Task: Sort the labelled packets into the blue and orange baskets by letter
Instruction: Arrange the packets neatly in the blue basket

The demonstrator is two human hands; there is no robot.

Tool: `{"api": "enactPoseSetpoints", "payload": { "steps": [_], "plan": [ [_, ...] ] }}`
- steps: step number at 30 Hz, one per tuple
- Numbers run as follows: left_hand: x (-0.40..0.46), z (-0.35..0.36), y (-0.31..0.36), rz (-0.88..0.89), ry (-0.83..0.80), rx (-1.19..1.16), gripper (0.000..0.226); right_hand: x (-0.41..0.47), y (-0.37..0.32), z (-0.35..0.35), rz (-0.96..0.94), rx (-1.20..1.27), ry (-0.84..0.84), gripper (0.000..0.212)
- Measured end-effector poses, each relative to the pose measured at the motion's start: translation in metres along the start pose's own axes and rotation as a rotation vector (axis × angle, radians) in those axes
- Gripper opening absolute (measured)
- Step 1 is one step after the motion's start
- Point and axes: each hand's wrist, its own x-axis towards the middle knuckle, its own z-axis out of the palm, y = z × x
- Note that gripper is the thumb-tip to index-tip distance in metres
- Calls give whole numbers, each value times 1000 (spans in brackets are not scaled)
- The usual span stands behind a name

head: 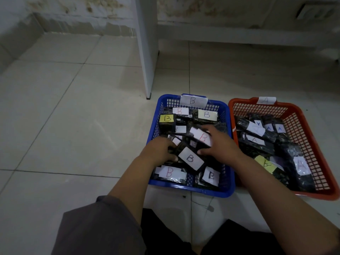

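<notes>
Low in the middle of the frame, both hands work inside the blue basket point(191, 190). The left hand point(160, 150) and right hand point(219, 144) curl their fingers round a dark packet point(191, 159) with a white B label, gripping it at its two ends, above other B packets. To the right stands the orange basket point(301, 115) of A packets. The packet looks light, soft and crinkly, its plastic wrap likely slippery; holding it by the edges, clear of the label, seems wisest.
</notes>
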Motion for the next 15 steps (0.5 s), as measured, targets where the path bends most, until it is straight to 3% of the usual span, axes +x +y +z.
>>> {"api": "enactPoseSetpoints", "payload": {
  "steps": [2, 4, 6, 8, 10, 15],
  "plan": [
    [2, 2, -1, -10, 34, -28, 48, -5, 3, -7, 26, 69, 41, 78],
    [1, 5, 0, 1, 43, -66, 74, -12, 7, -12, 55, 164, 40, 73],
    [0, 7, 5, 67, 26, -7, 98, -20, 11, -15, 90, 256, 5, 62],
    [-1, 8, 12, 137, 15, 117, 103, -28, 17, -17, 90, 227, -25, 52],
    [1, 11, 17, 180, -32, 204, 89, -34, 24, -18, 99, 194, -27, 49],
    [4, 18, 17, 134, -132, 153, 37, -39, 36, -18, 147, 250, 47, 39]
  ]
}}
